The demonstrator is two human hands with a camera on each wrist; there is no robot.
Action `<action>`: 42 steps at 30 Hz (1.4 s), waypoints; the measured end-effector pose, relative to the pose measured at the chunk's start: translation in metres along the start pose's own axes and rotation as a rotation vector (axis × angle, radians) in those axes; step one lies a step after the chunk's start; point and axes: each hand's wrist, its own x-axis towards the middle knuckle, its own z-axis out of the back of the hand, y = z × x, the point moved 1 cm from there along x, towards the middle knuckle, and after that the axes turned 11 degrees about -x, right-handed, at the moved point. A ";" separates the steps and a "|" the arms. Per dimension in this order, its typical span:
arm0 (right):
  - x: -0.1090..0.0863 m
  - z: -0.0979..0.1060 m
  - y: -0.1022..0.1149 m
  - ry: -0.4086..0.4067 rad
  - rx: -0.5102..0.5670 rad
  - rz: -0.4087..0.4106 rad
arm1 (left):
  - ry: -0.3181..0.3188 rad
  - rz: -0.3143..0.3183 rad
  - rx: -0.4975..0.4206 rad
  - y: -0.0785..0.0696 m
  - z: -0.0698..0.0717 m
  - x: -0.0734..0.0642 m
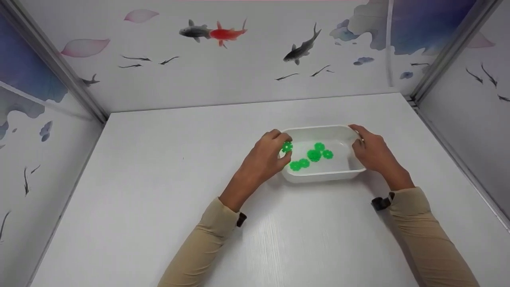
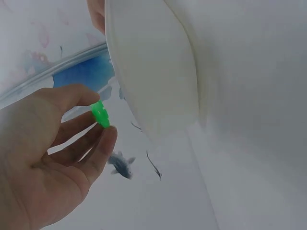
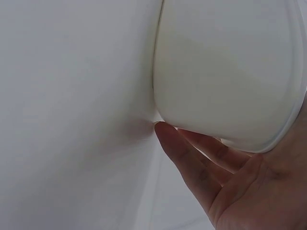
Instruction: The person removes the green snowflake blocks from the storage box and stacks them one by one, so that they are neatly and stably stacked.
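White panels (image 1: 239,85) printed with fish (image 1: 301,51) wall in a pale counter (image 1: 159,179). From the head camera, a white tub (image 1: 322,176) sits right of the middle, with loose green pieces (image 1: 314,155) on its floor, most of them touching. At its left end the left hand (image 1: 266,155) pinches a flower-shaped disc (image 1: 287,147) near the rim; the right hand (image 1: 372,151) grips the opposite end. Wide counter stretches to the left; the strips behind the tub and to its right are narrower.

Left wrist view: the disc is caught at its edges between thumb and fingertips, so a slack or uneven pinch could let it fall outside the tub wall. Right wrist view: fingers lie against the tub's outer wall, its thumb hidden; a hard pull there might slide or tip the tub and scatter the pieces.
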 end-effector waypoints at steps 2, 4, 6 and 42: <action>-0.001 0.000 0.000 -0.005 -0.001 0.004 | -0.010 0.006 -0.005 0.004 0.004 -0.005; -0.001 0.000 -0.001 -0.014 0.000 0.007 | -0.016 0.017 -0.005 0.008 0.007 -0.009; -0.001 0.001 -0.002 -0.023 0.000 0.008 | -0.018 0.028 -0.011 0.012 0.010 -0.013; -0.001 -0.001 -0.002 -0.035 0.015 0.025 | 0.240 0.273 -0.124 0.087 0.034 -0.037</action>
